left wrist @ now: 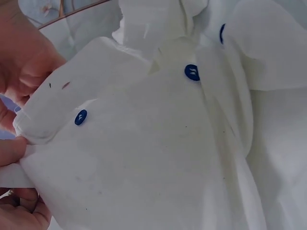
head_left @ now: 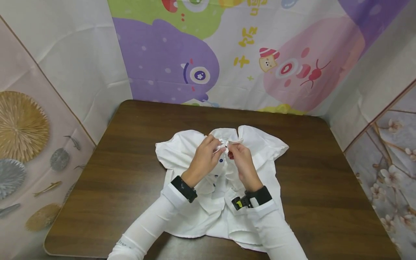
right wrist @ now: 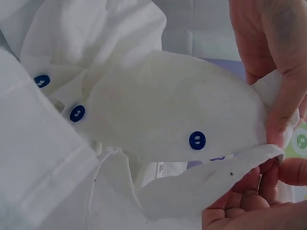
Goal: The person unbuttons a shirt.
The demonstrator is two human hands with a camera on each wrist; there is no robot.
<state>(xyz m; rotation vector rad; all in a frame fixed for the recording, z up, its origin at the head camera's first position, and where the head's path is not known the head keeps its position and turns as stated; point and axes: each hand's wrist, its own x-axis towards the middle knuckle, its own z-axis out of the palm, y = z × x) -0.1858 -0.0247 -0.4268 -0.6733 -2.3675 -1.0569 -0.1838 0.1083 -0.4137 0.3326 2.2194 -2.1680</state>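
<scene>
A white short-sleeved shirt (head_left: 195, 213) with dark blue buttons lies spread on the table, its collar end away from me. Near the collar, my left hand (head_left: 204, 157) pinches the front edge between thumb and fingers. Close beside it, my right hand (head_left: 243, 162) pinches the facing edge of the cloth with curled fingers. One blue button (right wrist: 197, 140) shows on the fabric near the fingertips in the right wrist view. Another blue button (left wrist: 192, 72) sits farther along the front in the left wrist view. Cloth and fingers partly hide the gripped edges.
The brown wooden table (head_left: 312, 180) extends around the shirt on all sides. Behind it hangs a cartoon-printed curtain (head_left: 240, 83). Patterned panels stand at left and right. Both wrists carry black straps (head_left: 183, 188).
</scene>
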